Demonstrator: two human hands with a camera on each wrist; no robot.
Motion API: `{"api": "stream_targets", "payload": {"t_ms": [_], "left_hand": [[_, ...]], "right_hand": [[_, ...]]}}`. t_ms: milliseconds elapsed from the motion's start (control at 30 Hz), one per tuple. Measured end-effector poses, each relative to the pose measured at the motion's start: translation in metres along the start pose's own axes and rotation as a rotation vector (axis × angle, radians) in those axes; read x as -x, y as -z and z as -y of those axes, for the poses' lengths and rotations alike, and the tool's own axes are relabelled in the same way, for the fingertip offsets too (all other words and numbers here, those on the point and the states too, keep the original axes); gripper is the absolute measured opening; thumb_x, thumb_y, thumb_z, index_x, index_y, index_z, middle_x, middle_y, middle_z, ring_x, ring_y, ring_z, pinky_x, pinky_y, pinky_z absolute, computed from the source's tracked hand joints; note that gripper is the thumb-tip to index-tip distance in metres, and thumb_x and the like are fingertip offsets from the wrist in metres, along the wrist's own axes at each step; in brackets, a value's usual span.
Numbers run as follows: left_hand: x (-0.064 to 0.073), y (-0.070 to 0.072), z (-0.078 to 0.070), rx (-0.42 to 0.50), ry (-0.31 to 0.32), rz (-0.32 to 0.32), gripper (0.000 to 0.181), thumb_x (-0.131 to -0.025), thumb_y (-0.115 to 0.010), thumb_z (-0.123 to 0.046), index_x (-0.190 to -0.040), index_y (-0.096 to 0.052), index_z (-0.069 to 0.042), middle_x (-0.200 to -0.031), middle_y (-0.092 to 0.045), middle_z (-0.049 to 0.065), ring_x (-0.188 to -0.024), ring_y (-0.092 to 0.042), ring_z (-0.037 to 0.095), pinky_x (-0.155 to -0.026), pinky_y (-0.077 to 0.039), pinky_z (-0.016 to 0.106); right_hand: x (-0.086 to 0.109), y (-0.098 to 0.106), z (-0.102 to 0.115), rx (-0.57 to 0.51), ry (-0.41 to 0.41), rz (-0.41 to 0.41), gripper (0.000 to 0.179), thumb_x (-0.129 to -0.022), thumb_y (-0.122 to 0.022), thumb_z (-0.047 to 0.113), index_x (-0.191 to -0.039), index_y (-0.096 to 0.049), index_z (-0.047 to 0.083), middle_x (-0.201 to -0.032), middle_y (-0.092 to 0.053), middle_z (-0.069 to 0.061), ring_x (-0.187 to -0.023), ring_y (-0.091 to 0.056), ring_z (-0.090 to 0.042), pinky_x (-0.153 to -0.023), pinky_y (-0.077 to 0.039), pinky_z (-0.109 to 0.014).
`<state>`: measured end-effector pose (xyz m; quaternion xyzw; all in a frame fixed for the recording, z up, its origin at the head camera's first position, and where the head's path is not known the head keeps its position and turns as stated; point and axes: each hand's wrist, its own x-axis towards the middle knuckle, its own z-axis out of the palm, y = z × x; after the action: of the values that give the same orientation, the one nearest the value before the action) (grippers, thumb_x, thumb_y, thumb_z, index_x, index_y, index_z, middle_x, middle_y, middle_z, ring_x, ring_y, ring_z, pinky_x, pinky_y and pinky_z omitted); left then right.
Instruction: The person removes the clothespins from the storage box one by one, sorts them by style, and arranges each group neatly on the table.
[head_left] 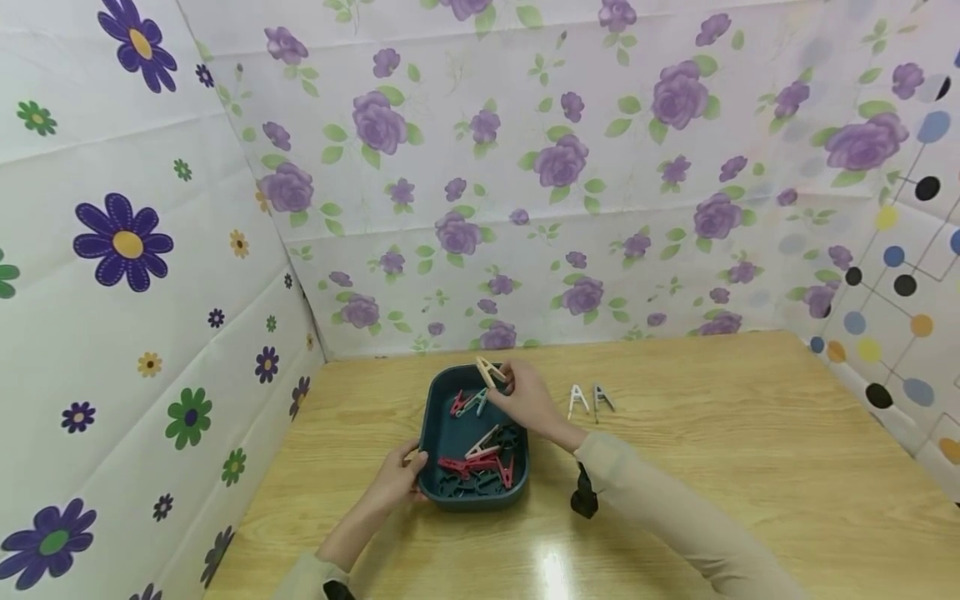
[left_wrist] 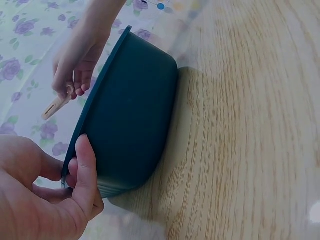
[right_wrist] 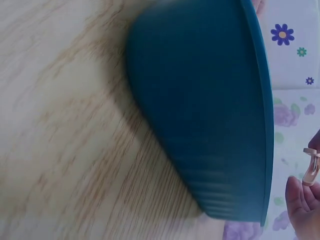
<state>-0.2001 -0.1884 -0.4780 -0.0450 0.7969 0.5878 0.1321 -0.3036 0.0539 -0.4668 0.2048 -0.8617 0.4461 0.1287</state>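
A dark teal plastic basin (head_left: 453, 437) stands on the table, and my left hand (head_left: 395, 475) grips its near left rim. In the left wrist view, that hand's thumb and fingers pinch the rim of the basin (left_wrist: 132, 105). Over the far right part of the basin, my right hand (head_left: 531, 400) pinches a beige clothespin (head_left: 491, 371). Below it in the basin lie a red clothespin (head_left: 457, 403) and a pale green clothespin (head_left: 480, 402). Toward the near end are a pink clothespin (head_left: 482, 443), red clothespins (head_left: 480, 463) and several dark green ones.
To the right of the basin, a white clothespin (head_left: 577, 398) and a grey clothespin (head_left: 602, 398) lie side by side on the wooden table (head_left: 712, 450). Flowered sheets (head_left: 465, 192) hang behind and to the left; a dotted sheet (head_left: 900, 283) hangs at the right.
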Motion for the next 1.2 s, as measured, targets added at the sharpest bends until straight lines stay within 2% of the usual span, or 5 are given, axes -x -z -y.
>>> {"api": "stream_targets", "payload": {"t_ms": [333,733,867,1033,1200], "left_hand": [[0.0,-0.002,0.002,0.021,0.016,-0.021,0.044,-0.105,-0.041,-0.017,-0.143,-0.033,0.002,-0.096,-0.065,0.021,-0.06,-0.057,0.014,-0.06,-0.054,0.035],[0.0,-0.002,0.002,0.011,0.043,-0.048,0.025,-0.104,-0.041,-0.017,-0.119,-0.042,0.003,-0.089,-0.06,0.016,-0.062,-0.057,0.014,-0.061,-0.054,0.033],[0.0,-0.003,0.003,0.01,0.047,-0.042,0.024,-0.105,-0.041,-0.017,-0.116,-0.044,0.004,-0.089,-0.058,0.015,-0.063,-0.057,0.015,-0.061,-0.054,0.032],[-0.001,-0.004,0.002,0.009,0.06,-0.042,0.024,-0.105,-0.04,-0.018,-0.115,-0.044,0.003,-0.093,-0.059,0.016,-0.066,-0.057,0.016,-0.063,-0.055,0.033],[0.0,-0.003,-0.001,-0.002,0.069,-0.035,0.028,-0.106,-0.038,-0.02,-0.118,-0.044,0.004,-0.1,-0.058,0.019,-0.071,-0.058,0.018,-0.066,-0.056,0.036]], "right_hand": [[0.002,0.02,-0.011,-0.006,-0.052,-0.049,0.025,-0.086,-0.066,0.019,-0.105,-0.059,0.003,-0.088,-0.061,-0.011,-0.07,-0.052,-0.015,-0.063,-0.045,-0.029],[0.01,0.03,-0.028,0.044,-0.118,-0.08,0.027,-0.084,-0.066,0.023,-0.102,-0.059,0.003,-0.089,-0.061,-0.01,-0.073,-0.055,-0.016,-0.068,-0.048,-0.031],[0.012,0.037,-0.037,0.103,-0.162,-0.097,0.025,-0.084,-0.066,0.024,-0.096,-0.059,0.003,-0.08,-0.059,-0.009,-0.063,-0.049,-0.015,-0.058,-0.042,-0.027],[0.018,0.054,-0.044,0.116,-0.241,-0.06,0.025,-0.085,-0.063,0.024,-0.09,-0.057,0.0,-0.065,-0.054,-0.007,-0.045,-0.044,-0.013,-0.042,-0.038,-0.025],[0.021,0.064,-0.055,0.149,-0.275,-0.041,0.026,-0.084,-0.065,0.025,-0.083,-0.057,0.0,-0.062,-0.053,-0.005,-0.047,-0.042,-0.012,-0.044,-0.037,-0.024]]}}
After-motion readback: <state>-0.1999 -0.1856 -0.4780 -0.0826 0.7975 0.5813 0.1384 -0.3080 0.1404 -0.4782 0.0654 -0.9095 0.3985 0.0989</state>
